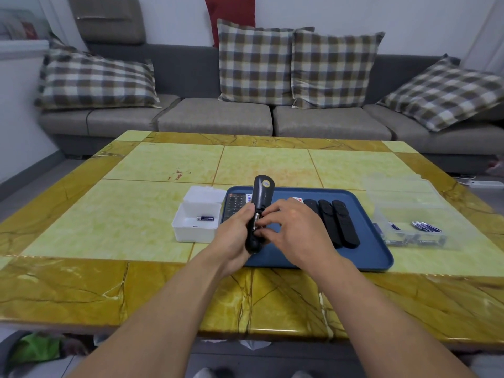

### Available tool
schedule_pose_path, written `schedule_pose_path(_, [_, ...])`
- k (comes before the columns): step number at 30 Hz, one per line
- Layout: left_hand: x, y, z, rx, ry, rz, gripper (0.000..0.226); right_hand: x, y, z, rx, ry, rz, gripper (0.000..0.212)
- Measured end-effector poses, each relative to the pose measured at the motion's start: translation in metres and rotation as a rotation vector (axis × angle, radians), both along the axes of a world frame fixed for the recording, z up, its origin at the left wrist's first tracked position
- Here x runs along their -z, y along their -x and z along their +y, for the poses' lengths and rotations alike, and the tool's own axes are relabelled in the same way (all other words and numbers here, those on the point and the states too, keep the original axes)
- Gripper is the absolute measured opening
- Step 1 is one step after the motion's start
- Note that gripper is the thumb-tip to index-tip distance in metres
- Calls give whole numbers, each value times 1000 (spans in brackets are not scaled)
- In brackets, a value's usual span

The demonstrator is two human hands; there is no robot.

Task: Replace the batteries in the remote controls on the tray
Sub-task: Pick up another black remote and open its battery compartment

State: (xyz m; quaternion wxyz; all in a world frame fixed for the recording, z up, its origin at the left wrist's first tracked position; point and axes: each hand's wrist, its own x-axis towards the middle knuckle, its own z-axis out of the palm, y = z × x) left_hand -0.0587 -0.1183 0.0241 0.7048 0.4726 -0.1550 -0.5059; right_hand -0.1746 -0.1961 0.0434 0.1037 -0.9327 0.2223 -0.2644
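Note:
My left hand (235, 236) grips a black remote (259, 203) back side up above the blue tray (365, 246), its battery bay open. A battery (255, 223) shows in the bay. My right hand (294, 227) has its fingertips curled onto that battery in the bay. On the tray lie several more remotes: a black keypad one (234, 204) at the left, white ones partly hidden behind the held remote, and three slim black ones (338, 222) at the right.
A white open box (196, 222) left of the tray holds one blue battery (205, 218). A clear plastic box (409, 214) right of the tray holds several blue batteries (425, 226). The yellow marble table (136, 214) stands before a grey sofa (218, 118) with checked cushions.

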Motion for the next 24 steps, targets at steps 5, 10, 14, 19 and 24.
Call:
schedule_pose_path(5, [0,-1,2,-21,-56,29,39,-1,1,3,-11,199,25,17])
schedule_pose_path(10, [-3,6,2,11,-95,114,34,5,-3,3,29,276,-55,3])
schedule_pose_path(14, [-7,9,3,36,-21,91,38,1,4,-8,119,171,-152,6])
schedule_pose_path(19, [-6,3,3,63,24,64,41,-1,5,-2,108,59,-146,13])
schedule_pose_path(24, [-1,6,5,91,54,-33,42,0,2,-3,92,-99,-74,17])
